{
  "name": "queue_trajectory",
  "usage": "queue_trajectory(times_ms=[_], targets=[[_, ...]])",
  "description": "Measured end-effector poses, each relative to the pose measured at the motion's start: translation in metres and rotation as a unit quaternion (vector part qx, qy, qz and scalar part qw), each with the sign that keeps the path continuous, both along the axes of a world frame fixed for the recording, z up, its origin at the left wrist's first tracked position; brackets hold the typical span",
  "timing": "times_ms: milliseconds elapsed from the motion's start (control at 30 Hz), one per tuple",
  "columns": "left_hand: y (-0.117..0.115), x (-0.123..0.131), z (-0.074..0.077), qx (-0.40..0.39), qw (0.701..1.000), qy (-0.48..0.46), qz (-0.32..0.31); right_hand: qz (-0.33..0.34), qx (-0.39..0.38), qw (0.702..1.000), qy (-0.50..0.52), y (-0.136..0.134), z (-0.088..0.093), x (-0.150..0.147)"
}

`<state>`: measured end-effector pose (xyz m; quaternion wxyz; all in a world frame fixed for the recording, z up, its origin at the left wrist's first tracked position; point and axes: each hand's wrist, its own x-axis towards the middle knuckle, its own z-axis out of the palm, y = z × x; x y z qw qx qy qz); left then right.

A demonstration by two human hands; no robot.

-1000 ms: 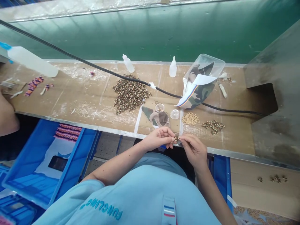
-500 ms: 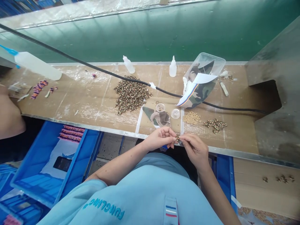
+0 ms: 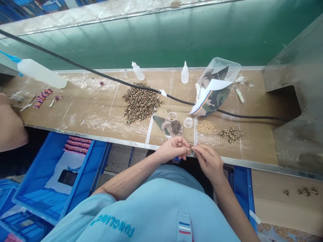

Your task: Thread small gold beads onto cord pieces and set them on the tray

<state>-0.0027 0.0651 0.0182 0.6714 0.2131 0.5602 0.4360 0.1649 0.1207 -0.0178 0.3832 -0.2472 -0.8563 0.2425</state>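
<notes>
My left hand [image 3: 172, 148] and my right hand [image 3: 208, 159] meet at the bench's front edge, fingertips pinched together on one small brown patterned bead [image 3: 190, 148]. Just beyond them lies a camouflage fabric scrap [image 3: 168, 126] with two small clear cups [image 3: 172, 116] behind it. A big pile of the same brown beads [image 3: 140, 102] sits to the left of the cups. To the right lie a small heap of tan beads [image 3: 205, 127] and a smaller cluster of brown beads [image 3: 231, 133].
A black cable [image 3: 106, 76] crosses the cardboard-covered bench [image 3: 83, 107]. Two small squeeze bottles [image 3: 185, 73] and a tipped clear tub with camouflage cloth [image 3: 216, 88] stand behind. A blue crate [image 3: 58, 174] sits below left. Another person's arm [image 3: 10, 126] shows at far left.
Both hands stay pinched on the bead at the bench edge; the fingers shift only slightly. The view has drifted a little.
</notes>
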Motion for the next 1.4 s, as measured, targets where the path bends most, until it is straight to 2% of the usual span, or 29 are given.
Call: queue_trajectory(times_ms=[133, 333, 600, 767, 967, 1400], targets=[[0.001, 0.001, 0.001, -0.002, 1.000, -0.016, 0.006, 0.001, -0.005, 1.000, 0.012, -0.002, 0.000, -0.001], [0.002, 0.002, 0.001, -0.007, 1.000, -0.022, 0.018, -0.036, -0.017, 0.999, -0.009, -0.005, 0.000, -0.001], [0.003, 0.001, 0.000, -0.005, 0.999, -0.033, 0.015, -0.010, 0.004, 1.000, -0.005, 0.000, 0.005, -0.001], [0.003, 0.002, 0.000, -0.008, 0.999, -0.037, 0.016, 0.015, -0.008, 1.000, -0.025, 0.004, 0.006, -0.001], [0.004, 0.001, 0.000, -0.006, 0.999, -0.045, 0.020, -0.008, -0.015, 1.000, -0.004, 0.000, 0.006, -0.003], [0.003, 0.004, 0.000, -0.003, 0.998, -0.042, 0.051, -0.017, 0.019, 0.999, 0.030, -0.006, -0.005, -0.003]])
